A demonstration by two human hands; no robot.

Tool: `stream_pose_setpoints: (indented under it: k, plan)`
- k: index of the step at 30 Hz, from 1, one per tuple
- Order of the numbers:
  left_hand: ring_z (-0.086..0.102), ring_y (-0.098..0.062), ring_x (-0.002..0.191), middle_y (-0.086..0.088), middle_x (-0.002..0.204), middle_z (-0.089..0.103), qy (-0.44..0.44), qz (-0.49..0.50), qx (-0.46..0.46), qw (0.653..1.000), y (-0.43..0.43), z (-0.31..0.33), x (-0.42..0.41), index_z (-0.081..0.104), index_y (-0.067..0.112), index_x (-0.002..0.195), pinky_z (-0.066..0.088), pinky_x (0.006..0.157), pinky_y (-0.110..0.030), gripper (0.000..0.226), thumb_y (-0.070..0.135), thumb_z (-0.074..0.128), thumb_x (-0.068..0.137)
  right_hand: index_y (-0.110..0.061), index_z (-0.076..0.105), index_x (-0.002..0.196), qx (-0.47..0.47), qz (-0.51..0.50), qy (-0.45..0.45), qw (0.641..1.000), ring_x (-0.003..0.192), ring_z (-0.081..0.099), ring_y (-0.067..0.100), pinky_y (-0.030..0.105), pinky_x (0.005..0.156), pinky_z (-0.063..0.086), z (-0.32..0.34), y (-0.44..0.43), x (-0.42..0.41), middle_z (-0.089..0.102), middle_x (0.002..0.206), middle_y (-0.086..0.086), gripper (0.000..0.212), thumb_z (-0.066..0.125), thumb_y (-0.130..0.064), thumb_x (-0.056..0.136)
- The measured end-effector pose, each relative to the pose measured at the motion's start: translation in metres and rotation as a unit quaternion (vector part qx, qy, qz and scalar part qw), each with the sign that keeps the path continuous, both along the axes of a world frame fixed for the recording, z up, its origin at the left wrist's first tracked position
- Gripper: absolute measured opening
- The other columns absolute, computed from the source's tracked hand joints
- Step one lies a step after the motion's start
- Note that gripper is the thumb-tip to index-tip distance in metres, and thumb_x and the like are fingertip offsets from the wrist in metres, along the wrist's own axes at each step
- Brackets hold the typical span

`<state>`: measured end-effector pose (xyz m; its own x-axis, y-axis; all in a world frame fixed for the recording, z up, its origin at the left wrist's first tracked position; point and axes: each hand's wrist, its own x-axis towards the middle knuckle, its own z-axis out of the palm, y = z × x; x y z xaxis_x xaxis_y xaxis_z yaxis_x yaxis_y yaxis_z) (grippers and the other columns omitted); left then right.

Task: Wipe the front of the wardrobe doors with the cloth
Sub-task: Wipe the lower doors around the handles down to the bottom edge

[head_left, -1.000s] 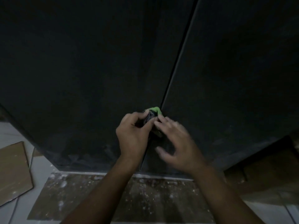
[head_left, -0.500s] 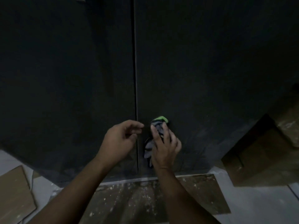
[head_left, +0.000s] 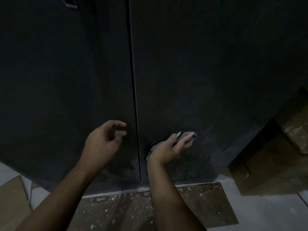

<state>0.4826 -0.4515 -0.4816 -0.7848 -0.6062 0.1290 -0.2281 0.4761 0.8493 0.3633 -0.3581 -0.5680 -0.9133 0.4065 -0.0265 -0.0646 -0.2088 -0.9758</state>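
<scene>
1. The right hand (head_left: 168,147) lies on the cloth (head_left: 189,136) with its fingers stretched out and presses it to the right wardrobe door (head_left: 208,67), low down and to the right of the door seam (head_left: 133,80). It is a flat press, not a pinch. Grey folds and a green corner show past the thumb.
2. The left hand (head_left: 106,140) holds nothing. Its fingers are loosely curled, and it hovers just left of the seam, in front of the left wardrobe door (head_left: 63,67). I cannot tell if it touches the panel.
3. What changed: 1 second ago both hands held the bunched cloth right at the seam. Half a second ago the right hand had it spread just right of the seam, fingers pointing up. Now those fingers point away from the seam and the cloth sits further right.
4. Meaning: I judge that a sideways stroke has begun on the right door, done with 1 hand.
5. Pale dusty smears remain low on both doors, either side of the seam. The upper panels are too dark to judge, so most of the wiping looks undone.
6. Left of the seam, a cardboard sheet (head_left: 11,199) lies on the floor.
</scene>
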Motion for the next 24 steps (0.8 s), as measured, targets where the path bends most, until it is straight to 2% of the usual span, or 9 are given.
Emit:
stream_pose_setpoints:
  k: [3,5,8,10,12,15,18,21,24]
  plan:
    - [0.063,0.005,0.103,0.021,0.100,0.071,-0.013,0.027,-0.072,0.997,-0.011,0.013,0.013,0.057,0.041,0.119,0.031,0.113,-0.059,0.040,0.014,0.063,0.090,-0.032,0.027,0.154,0.115,-0.027,0.112,0.987,0.133,0.016,-0.024,0.014,0.110,0.009,0.021,-0.010,0.001,0.019,0.164,0.003,0.053,0.040,-0.023,0.103]
    - [0.061,-0.003,0.106,0.023,0.102,0.069,-0.030,0.052,-0.143,0.988,-0.018,0.020,0.025,0.048,0.043,0.125,0.008,0.115,-0.068,0.043,0.021,0.062,0.091,-0.027,0.033,0.152,0.178,-0.034,0.188,0.965,0.139,0.029,-0.010,0.021,0.111,0.014,0.032,-0.014,-0.002,0.025,0.161,0.007,0.051,0.041,-0.018,0.103]
    - [0.064,-0.014,0.101,0.025,0.104,0.063,-0.035,0.060,-0.187,0.980,-0.032,0.027,0.045,0.030,0.054,0.130,0.021,0.107,-0.075,0.056,0.028,0.059,0.090,-0.022,0.041,0.148,0.267,-0.012,0.299,0.916,0.135,0.045,0.019,0.038,0.107,0.025,0.041,-0.020,-0.001,0.036,0.155,0.011,0.048,0.044,-0.011,0.101]
    - [0.065,-0.018,0.088,0.021,0.110,0.061,-0.042,0.081,-0.207,0.974,-0.045,0.023,0.056,0.020,0.061,0.130,0.027,0.101,-0.077,0.066,0.028,0.061,0.090,-0.022,0.044,0.145,0.346,0.011,0.379,0.858,0.135,0.046,0.021,0.040,0.105,0.028,0.039,-0.023,0.004,0.041,0.150,0.013,0.045,0.042,-0.012,0.101]
    - [0.064,-0.025,0.097,0.008,0.123,0.060,-0.043,0.095,-0.211,0.972,-0.055,0.017,0.063,0.014,0.062,0.133,0.030,0.098,-0.078,0.069,0.035,0.061,0.089,-0.025,0.047,0.142,0.412,0.047,0.450,0.791,0.134,0.046,0.019,0.041,0.104,0.030,0.027,-0.027,0.006,0.043,0.148,0.008,0.044,0.044,-0.010,0.101]
    - [0.038,-0.031,0.129,-0.012,0.136,0.047,-0.054,0.112,-0.240,0.963,-0.065,0.008,0.065,0.025,0.042,0.145,0.024,0.106,-0.073,0.072,0.038,0.063,0.083,-0.036,0.052,0.140,0.448,0.131,0.496,0.733,0.118,0.059,0.029,0.041,0.101,0.036,0.007,-0.035,0.013,0.041,0.153,-0.007,0.056,0.053,-0.001,0.097]
    - [0.028,-0.022,0.133,-0.014,0.138,0.039,0.001,0.092,-0.176,0.980,-0.064,0.004,0.065,0.031,0.030,0.148,0.028,0.108,-0.042,0.072,0.021,0.069,0.087,-0.042,0.055,0.137,0.473,0.148,0.501,0.710,0.103,0.053,0.029,0.041,0.087,0.047,0.006,-0.042,0.030,0.044,0.150,-0.015,0.059,0.056,-0.002,0.094]
    - [0.027,-0.015,0.132,-0.013,0.136,0.038,0.031,0.087,-0.164,0.982,-0.068,-0.008,0.072,0.038,0.023,0.147,0.026,0.106,-0.034,0.073,0.002,0.070,0.084,-0.041,0.058,0.134,0.481,0.105,0.547,0.677,0.098,0.052,0.028,0.041,0.083,0.049,0.027,-0.045,0.028,0.050,0.146,-0.014,0.055,0.053,-0.003,0.095]
    - [0.027,-0.007,0.125,-0.013,0.134,0.039,0.044,0.102,-0.156,0.981,-0.081,-0.019,0.080,0.043,0.021,0.144,0.029,0.105,-0.035,0.070,0.000,0.071,0.083,-0.043,0.058,0.134,0.470,0.018,0.528,0.707,0.097,0.051,0.026,0.039,0.085,0.044,0.056,-0.046,0.015,0.048,0.146,-0.012,0.052,0.047,-0.007,0.098]
